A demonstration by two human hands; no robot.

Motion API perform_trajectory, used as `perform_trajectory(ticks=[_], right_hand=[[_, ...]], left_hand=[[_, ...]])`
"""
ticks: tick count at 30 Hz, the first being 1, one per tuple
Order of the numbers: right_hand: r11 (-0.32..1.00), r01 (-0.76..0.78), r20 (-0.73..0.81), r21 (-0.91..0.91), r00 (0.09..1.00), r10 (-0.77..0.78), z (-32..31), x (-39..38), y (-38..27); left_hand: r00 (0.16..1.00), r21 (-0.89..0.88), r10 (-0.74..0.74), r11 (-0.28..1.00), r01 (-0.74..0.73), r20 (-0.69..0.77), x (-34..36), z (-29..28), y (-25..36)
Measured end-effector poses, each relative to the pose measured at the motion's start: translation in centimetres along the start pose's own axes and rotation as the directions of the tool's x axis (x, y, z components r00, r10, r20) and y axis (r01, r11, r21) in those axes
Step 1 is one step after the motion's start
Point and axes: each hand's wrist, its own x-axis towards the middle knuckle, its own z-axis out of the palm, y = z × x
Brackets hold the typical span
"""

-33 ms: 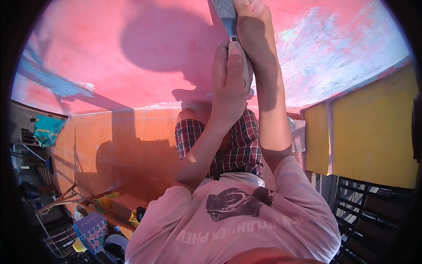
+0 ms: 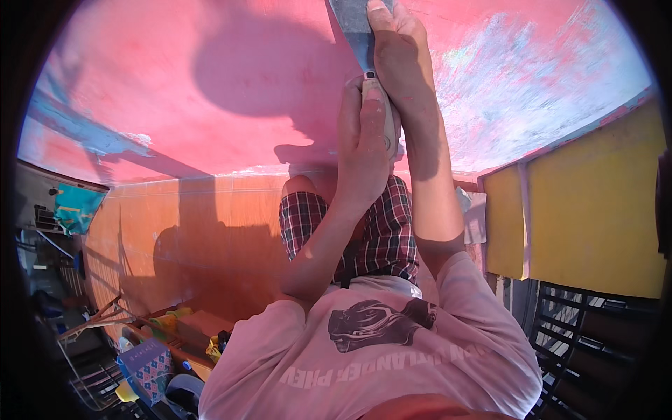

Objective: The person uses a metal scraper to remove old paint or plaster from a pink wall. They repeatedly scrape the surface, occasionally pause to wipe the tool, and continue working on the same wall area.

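Note:
My left hand point(image 2: 360, 136) is wrapped around the pale handle point(image 2: 387, 129) of a scraper, its thumb lying along it. The wide grey metal blade point(image 2: 350, 24) points up toward the pink wall point(image 2: 259, 140). My right hand point(image 2: 399, 49) is beside the blade, above my left hand, with fingertips curled onto the blade's upper right part; its underside is hidden. The pink surface carries blotchy pale blue and white patches point(image 2: 511, 77), mostly to the right, and bluish streaks at the left.
Below the pink surface is an orange panelled surface point(image 2: 196, 245), with my knees near it. A yellow panel point(image 2: 588, 210) stands at right above dark metal bars point(image 2: 574, 336). At lower left are a blue patterned box point(image 2: 143, 371) and assorted items; a teal sheet point(image 2: 77, 208) hangs at far left.
The scraper and my left hand have shifted slightly downward. My right hand has dropped a little too, its fingertips now further onto the blade.

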Motion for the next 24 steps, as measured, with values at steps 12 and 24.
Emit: perform_trajectory(ticks=[12, 24], right_hand=[[0.988, -0.077, 0.029, 0.131, 0.997, 0.074, -0.8, -5.2, 3.2], [0.936, -0.199, 0.040, 0.291, 0.980, 0.196, 0.1, -1.9, 5.7]], left_hand=[[0.988, 0.554, 0.143, 0.818, -0.154, 0.063, -3.6, -2.5, -0.5], [0.990, 0.326, -0.053, 0.941, 0.093, -0.127, -0.5, -1.6, -2.6]])
